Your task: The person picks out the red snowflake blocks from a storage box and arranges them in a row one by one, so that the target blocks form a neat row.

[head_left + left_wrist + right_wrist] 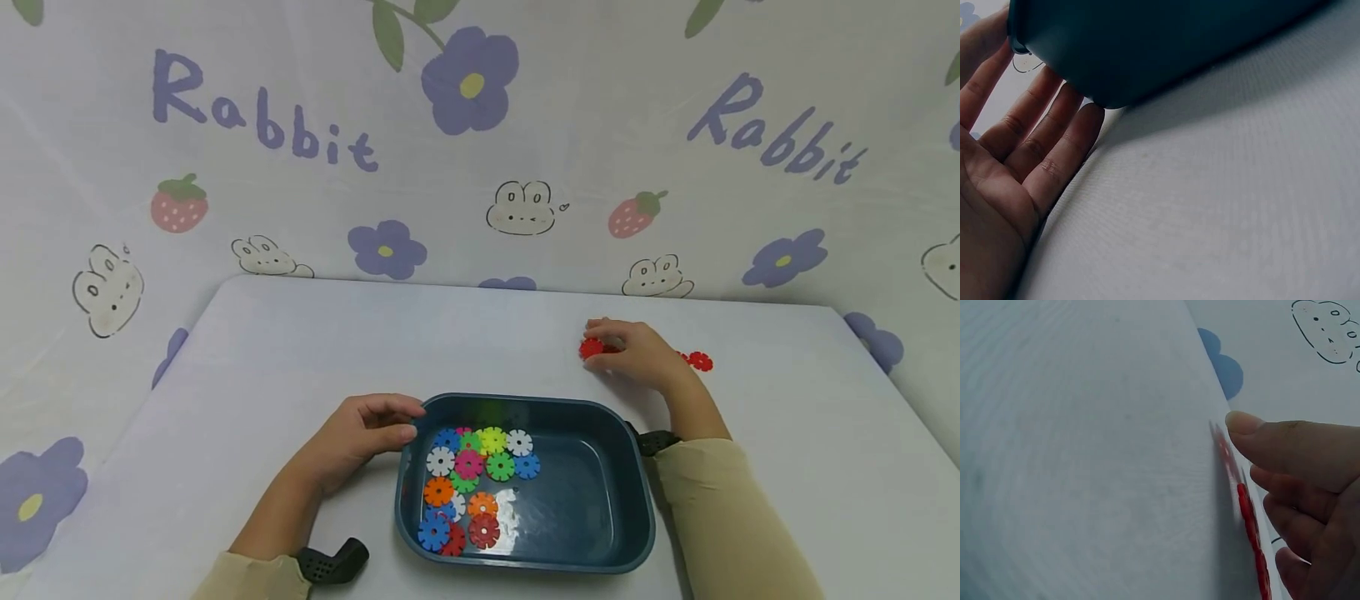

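A red flower-shaped plastic disc (592, 348) sits between the thumb and fingers of my right hand (633, 354), its face turned toward the head camera. Further red joined discs (701, 361) show beyond that hand. In the right wrist view, the red discs (1250, 528) appear edge-on as a row below the thumb (1291, 447). My left hand (367, 429) rests with extended fingers against the left end of a dark blue-green tray (637, 500). The left wrist view shows its fingers (1047, 144) touching the tray's outer wall (1104, 56).
Inside the tray, loose discs in several colours (468, 464) lie toward the left, with bare tray floor at right. The tray stands near the front of a white table (300, 333). Behind rises a printed cloth backdrop (570, 100). Black straps with camera mounts (337, 562) circle the wrists.
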`<state>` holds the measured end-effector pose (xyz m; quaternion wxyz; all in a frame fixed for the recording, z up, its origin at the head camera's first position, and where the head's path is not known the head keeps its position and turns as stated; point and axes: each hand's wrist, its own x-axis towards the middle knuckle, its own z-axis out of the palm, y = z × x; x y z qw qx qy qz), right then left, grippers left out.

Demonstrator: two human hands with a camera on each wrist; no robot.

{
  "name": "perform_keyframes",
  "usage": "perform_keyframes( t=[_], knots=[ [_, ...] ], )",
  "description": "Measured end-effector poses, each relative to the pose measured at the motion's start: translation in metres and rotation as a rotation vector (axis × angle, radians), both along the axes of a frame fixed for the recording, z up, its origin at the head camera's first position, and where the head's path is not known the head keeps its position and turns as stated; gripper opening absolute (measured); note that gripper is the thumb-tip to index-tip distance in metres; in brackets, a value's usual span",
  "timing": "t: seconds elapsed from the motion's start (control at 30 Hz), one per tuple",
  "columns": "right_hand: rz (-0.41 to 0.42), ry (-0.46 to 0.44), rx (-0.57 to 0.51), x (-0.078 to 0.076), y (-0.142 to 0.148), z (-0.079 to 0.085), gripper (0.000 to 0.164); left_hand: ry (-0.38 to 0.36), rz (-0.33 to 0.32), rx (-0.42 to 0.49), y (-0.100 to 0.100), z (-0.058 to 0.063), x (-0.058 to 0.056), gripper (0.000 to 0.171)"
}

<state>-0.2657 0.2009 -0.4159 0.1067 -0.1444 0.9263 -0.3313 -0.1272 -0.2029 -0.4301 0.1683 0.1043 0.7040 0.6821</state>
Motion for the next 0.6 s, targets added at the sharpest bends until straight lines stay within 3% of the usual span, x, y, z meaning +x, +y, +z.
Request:
perform_keyframes(
  t=[0.23,0.6],
  knots=[
    [0.039,0.029,0.041,0.0019,-0.001,-0.002,0.046,0.001,0.006,-0.02,0.0,-0.0006,-0.0005,0.031],
    [-0.007,0.034,0.047,0.0057,-0.0007,0.0004,0.041,0.008,0.0,-0.016,0.0003,0.0003,-0.0002,0.031]
  ],
)
